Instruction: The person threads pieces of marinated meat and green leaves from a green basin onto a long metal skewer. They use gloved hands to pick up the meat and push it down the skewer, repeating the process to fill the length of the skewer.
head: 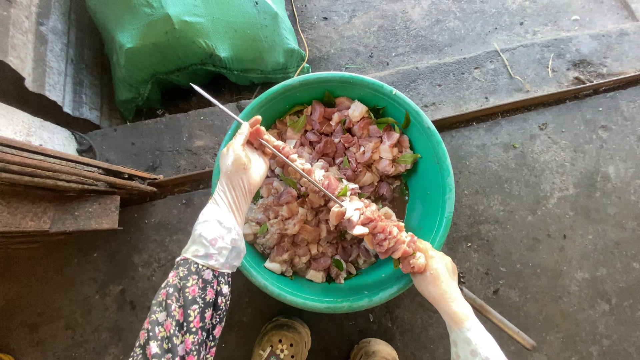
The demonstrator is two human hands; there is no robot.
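A green plastic basin (437,180) on the concrete floor holds a heap of raw meat chunks (333,160) with green leaves. A long metal skewer (220,103) runs diagonally over it, from upper left to lower right. My left hand (241,163), in a thin clear glove, pinches a meat piece on the skewer near its pointed half. My right hand (437,280), also gloved, grips the skewer's lower part, just below a row of threaded meat pieces (383,233). The skewer's handle end (500,323) sticks out past my right wrist.
A full green woven sack (193,40) lies behind the basin. Rusty metal sheets (60,177) are stacked at the left. A raised concrete step (533,60) runs along the back right. My two brown shoes (287,337) show at the bottom edge.
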